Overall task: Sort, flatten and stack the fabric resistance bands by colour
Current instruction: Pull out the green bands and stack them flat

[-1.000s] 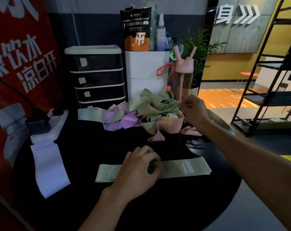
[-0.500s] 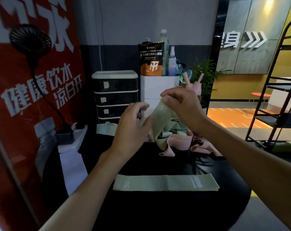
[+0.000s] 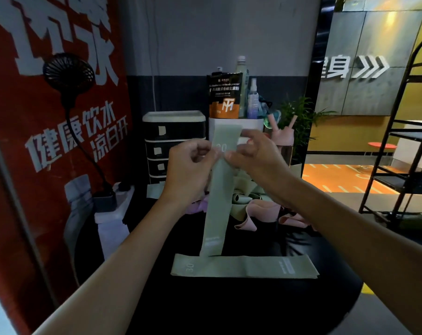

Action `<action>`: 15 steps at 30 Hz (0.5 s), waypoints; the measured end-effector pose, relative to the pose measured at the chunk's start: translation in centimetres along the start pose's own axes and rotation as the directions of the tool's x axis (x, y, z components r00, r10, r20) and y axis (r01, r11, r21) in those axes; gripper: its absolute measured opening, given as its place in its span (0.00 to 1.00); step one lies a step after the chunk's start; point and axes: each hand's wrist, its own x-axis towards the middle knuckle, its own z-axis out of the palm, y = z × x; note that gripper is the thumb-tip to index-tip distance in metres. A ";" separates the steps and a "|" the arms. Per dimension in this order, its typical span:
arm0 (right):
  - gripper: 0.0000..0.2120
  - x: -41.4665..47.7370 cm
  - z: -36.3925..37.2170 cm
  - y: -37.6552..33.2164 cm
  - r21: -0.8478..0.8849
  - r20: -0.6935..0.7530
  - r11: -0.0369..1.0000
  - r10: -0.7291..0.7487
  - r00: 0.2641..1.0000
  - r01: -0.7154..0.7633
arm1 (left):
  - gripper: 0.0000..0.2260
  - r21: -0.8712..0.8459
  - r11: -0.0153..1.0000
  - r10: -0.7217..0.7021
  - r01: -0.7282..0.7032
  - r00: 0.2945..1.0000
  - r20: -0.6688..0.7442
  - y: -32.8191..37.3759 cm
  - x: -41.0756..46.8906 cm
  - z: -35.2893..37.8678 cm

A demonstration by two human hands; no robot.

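Observation:
A green band hangs straight down in front of me, held up near its top. My left hand pinches its left edge and my right hand pinches its right edge, both beside the printed "30". Its lower end hangs just above a flat green band lying crosswise on the black round table. Behind the hanging band lies a tangled pile of green, pink and purple bands, partly hidden. A pale lilac band lies flat at the table's left edge.
A black drawer unit, a white box with a pouch and bottles, and a pink bottle stand at the back. A clip fan and a power strip are at the left. A black metal rack stands right.
Both hands have lifted the green band out of the pile and it now hangs straight and full length. My left hand left the flat green band on the table a second ago.

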 end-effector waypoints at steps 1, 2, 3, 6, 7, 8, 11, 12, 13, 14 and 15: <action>0.16 -0.2 0.1 0.1 0.014 0.000 1.000 0.000 1.000 0.000 | 0.01 -0.005 1.000 0.001 -0.002 1.000 -0.011 0.2 0.1 0.0; 0.10 -0.4 0.3 0.0 0.007 -0.006 1.000 -0.020 1.000 0.020 | 0.01 -0.009 1.000 0.004 -0.004 1.000 -0.014 0.5 0.1 0.0; 0.07 -0.5 0.4 -0.1 -0.002 -0.010 0.999 -0.037 0.999 0.037 | 0.03 0.000 1.000 0.013 -0.013 1.000 -0.013 0.8 0.2 -0.1; 0.08 -0.9 0.6 -0.3 -0.006 0.029 0.999 -0.039 0.999 0.040 | 0.03 0.037 0.998 0.048 -0.048 0.999 0.025 1.6 0.4 -0.2; 0.08 -1.0 0.7 -0.3 0.012 0.046 1.000 -0.027 0.999 0.027 | 0.03 0.042 0.998 0.056 -0.056 0.998 0.022 1.7 0.6 -0.2; 0.09 -1.3 0.7 -0.2 0.047 0.065 0.999 -0.004 0.998 0.001 | 0.03 0.038 0.998 0.057 -0.058 0.998 0.007 1.9 0.7 -0.2; 0.16 -2.2 0.8 0.5 0.142 0.152 0.983 0.091 0.984 -0.113 | 0.03 -0.009 0.999 0.031 -0.032 0.997 -0.066 2.0 1.1 -0.4; 0.18 -2.6 0.9 0.9 0.138 0.177 0.981 0.112 0.978 -0.138 | 0.04 -0.027 1.000 0.012 -0.015 0.996 -0.093 1.9 1.2 -0.5; 0.19 -2.9 0.9 1.4 0.128 0.194 0.979 0.132 0.972 -0.158 | 0.04 -0.043 0.999 -0.006 0.001 0.993 -0.120 1.9 1.3 -0.6; 0.20 -3.4 0.9 1.9 0.124 0.207 0.976 0.152 0.967 -0.180 | 0.04 -0.056 0.998 -0.026 0.018 0.989 -0.144 1.7 1.3 -0.7; 0.20 -3.8 0.8 2.3 0.133 0.222 0.970 0.172 0.960 -0.205 | 0.04 -0.068 0.997 -0.045 0.034 0.985 -0.167 1.5 1.4 -0.9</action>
